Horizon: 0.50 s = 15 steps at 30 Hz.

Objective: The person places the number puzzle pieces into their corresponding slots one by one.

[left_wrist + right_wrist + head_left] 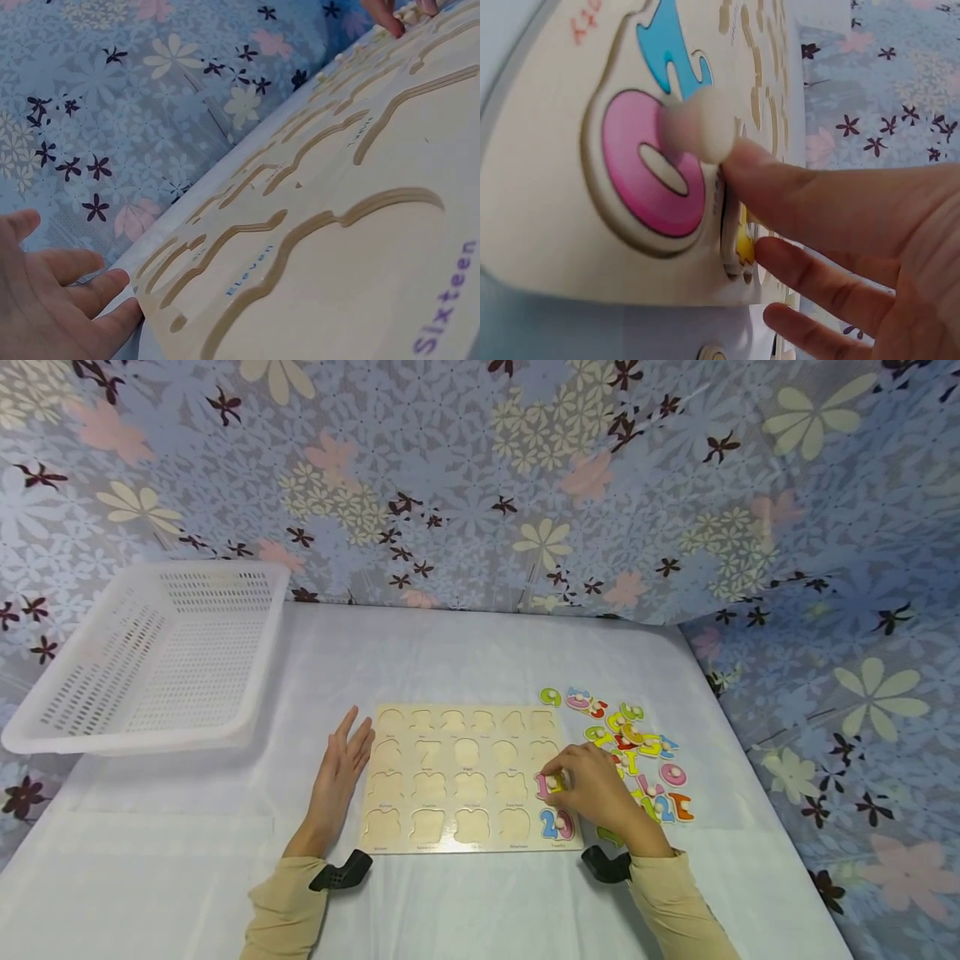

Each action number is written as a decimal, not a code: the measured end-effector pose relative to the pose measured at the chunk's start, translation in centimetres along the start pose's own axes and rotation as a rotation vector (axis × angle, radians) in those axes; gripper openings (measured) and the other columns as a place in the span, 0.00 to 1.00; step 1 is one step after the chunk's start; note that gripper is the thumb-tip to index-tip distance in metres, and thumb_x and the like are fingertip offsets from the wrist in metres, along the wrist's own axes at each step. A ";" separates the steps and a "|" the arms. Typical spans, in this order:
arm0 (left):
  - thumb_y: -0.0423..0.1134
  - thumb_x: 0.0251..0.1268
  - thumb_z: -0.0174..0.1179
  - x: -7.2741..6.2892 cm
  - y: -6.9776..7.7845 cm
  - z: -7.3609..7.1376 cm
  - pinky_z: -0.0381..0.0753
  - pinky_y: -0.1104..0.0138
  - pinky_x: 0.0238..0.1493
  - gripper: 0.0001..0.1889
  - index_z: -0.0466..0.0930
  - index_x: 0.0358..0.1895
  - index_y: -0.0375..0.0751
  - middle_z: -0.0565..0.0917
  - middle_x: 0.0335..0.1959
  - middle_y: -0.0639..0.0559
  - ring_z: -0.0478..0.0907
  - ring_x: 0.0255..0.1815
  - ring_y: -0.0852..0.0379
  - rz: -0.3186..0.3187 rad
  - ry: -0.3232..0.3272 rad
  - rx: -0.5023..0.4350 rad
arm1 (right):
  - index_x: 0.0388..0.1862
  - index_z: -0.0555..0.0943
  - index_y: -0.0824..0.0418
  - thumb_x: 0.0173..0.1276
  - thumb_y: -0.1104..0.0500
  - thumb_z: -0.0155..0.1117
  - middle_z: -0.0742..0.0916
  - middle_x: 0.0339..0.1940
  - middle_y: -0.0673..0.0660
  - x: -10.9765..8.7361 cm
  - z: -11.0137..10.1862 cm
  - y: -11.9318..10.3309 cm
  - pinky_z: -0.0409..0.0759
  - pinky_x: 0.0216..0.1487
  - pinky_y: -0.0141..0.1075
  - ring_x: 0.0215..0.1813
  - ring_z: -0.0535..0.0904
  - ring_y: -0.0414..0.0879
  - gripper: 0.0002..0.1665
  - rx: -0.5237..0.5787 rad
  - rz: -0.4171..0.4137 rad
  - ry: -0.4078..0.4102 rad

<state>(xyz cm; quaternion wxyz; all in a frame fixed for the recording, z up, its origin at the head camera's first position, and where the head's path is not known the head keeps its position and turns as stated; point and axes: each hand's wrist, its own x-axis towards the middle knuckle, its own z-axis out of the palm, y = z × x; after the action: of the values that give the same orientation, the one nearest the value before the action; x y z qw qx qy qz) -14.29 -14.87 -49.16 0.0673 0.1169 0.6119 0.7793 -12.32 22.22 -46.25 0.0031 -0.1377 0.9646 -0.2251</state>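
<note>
A wooden number puzzle board (442, 852) lies on the white-covered table, with rows of number-shaped recesses and printed number words. My left hand (341, 777) rests at its left edge, fingers extended; the left wrist view shows those fingertips right at the board's border. On the board's right side, my right hand (600, 785) pinches a pink-and-yellow number piece (543, 787) over the right column, its knob hidden by the fingers. This piece appears slightly tilted in the right wrist view. Just below it, the blue-and-pink 20 piece (652, 176) sits in its recess, a pale knob standing up from it.
Several colourful number pieces (672, 774) lie loosely spread and partly overlapping right of the board. A white plastic basket (258, 693) stands at the back left. Floral cloth (450, 485) hangs behind the table and along its right side.
</note>
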 end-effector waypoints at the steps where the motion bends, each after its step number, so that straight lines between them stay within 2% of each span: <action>1: 0.54 0.79 0.18 0.0 0.0 0.0 0.39 0.54 0.74 0.30 0.34 0.79 0.50 0.43 0.78 0.39 0.41 0.77 0.45 0.001 -0.002 0.002 | 0.37 0.87 0.53 0.44 0.56 0.83 0.84 0.40 0.48 0.0 0.0 0.0 0.58 0.63 0.61 0.53 0.74 0.55 0.19 -0.001 0.004 0.004; 6: 0.55 0.79 0.18 0.0 0.0 0.1 0.39 0.54 0.74 0.30 0.35 0.79 0.50 0.43 0.78 0.39 0.41 0.77 0.46 -0.004 -0.004 0.020 | 0.32 0.86 0.50 0.45 0.56 0.83 0.85 0.40 0.47 -0.2 -0.2 0.0 0.56 0.62 0.65 0.55 0.74 0.58 0.15 -0.003 0.012 0.008; 11: 0.55 0.79 0.18 0.0 0.1 0.1 0.39 0.55 0.74 0.31 0.35 0.79 0.49 0.44 0.78 0.39 0.42 0.77 0.47 -0.003 0.001 0.026 | 0.29 0.87 0.51 0.50 0.60 0.79 0.86 0.40 0.48 -0.1 -0.3 -0.2 0.55 0.65 0.63 0.56 0.74 0.58 0.08 0.005 0.016 0.029; 15: 0.55 0.79 0.18 -0.1 0.1 0.1 0.40 0.55 0.74 0.31 0.35 0.79 0.49 0.44 0.78 0.39 0.42 0.77 0.47 -0.011 0.002 0.028 | 0.26 0.87 0.51 0.50 0.61 0.79 0.86 0.40 0.49 0.2 -0.4 -1.2 0.53 0.66 0.61 0.55 0.73 0.56 0.08 0.023 -0.006 0.061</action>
<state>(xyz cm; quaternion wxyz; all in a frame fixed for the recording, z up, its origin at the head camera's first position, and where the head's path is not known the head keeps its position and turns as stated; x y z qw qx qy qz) -14.21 -14.83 -49.03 0.0691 0.1137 0.6236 0.7704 -12.26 21.29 -45.33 -0.0253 -0.1334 0.9611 -0.2404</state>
